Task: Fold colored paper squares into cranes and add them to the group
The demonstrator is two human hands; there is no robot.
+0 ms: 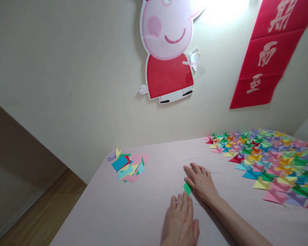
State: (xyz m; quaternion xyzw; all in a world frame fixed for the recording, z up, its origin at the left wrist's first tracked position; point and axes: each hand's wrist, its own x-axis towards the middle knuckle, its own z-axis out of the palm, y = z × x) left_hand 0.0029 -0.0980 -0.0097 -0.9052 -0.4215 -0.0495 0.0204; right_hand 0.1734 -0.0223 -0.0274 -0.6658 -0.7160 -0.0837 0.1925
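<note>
A small folded piece of green paper [187, 188] lies on the pink-covered table, partly hidden by my fingers. My left hand [181, 218] rests palm down with its fingers stretched forward, fingertips at the paper's near end. From the right, my right hand [201, 181] reaches across, its thumb at the paper's right edge and its other fingers extended flat on the cloth beyond. Neither hand is closed around anything.
Loose coloured paper sheets [130, 167] are piled at the table's back left, beside a small yellow folded figure [118, 152]. Rows of colourful folded paper figures [267, 164] cover the right side. On the wall hang a pig cutout [169, 75] and a red banner [264, 65].
</note>
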